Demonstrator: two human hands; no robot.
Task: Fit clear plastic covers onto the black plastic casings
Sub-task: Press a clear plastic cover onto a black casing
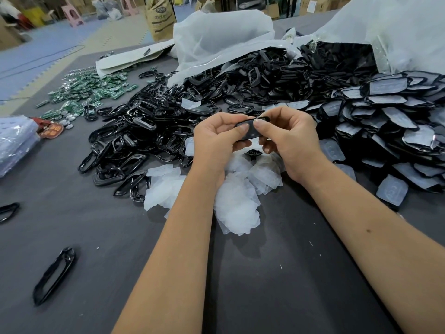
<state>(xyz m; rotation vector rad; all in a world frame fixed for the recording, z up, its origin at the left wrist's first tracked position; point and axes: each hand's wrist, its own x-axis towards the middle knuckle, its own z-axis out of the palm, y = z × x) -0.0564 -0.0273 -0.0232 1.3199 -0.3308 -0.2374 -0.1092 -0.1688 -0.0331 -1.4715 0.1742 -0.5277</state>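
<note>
Both hands hold one black casing above the grey work surface.

We grip the black casing between both hands: the left hand curls round its left end with the thumb pressed on top, and the right hand pinches its right end likewise. Whether a clear cover already sits on it, we cannot tell. Below the hands lies a pile of clear covers on the table; loose black casings are heaped to the left, and covered casings are stacked to the right.
</note>
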